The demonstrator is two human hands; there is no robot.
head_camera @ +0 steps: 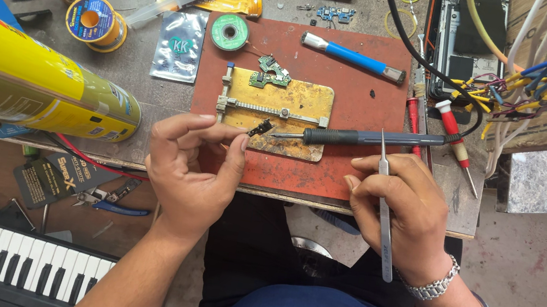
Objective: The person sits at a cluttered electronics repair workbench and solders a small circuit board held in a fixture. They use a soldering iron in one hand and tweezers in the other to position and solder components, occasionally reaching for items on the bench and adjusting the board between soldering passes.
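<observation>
Head view: my left hand pinches a small dark part at its fingertips, over the brass jig on the red mat. My right hand grips tweezers and the soldering iron, whose tip nears the part.

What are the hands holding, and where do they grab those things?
The left hand pinches a tiny black part by its end. The right hand grips the soldering iron by its handle, with tweezers tucked alongside.
</observation>
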